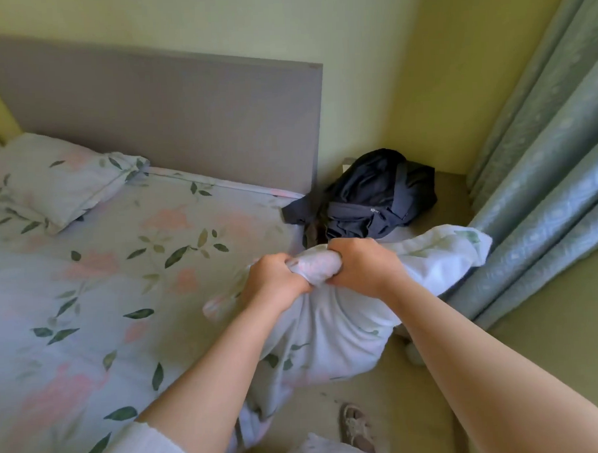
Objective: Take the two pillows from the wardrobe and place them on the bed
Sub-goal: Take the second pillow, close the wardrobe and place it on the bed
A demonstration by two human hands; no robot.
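One floral pillow (49, 182) lies flat at the head of the bed (129, 285), far left, against the grey headboard. A second floral pillow (332, 324) hangs at the bed's right edge, partly over the floor. Both my hands grip its bunched top side by side: my left hand (276, 278) on the left of the bunch, my right hand (364, 261) on the right. The pillow's lower part sags below my wrists. The wardrobe is out of view.
A dark bag or bundle of clothing (375, 195) sits on the floor beside the headboard (169, 119), just beyond the held pillow. Green curtains (545, 167) hang at the right. A sandalled foot (358, 429) stands on the beige floor near the bed.
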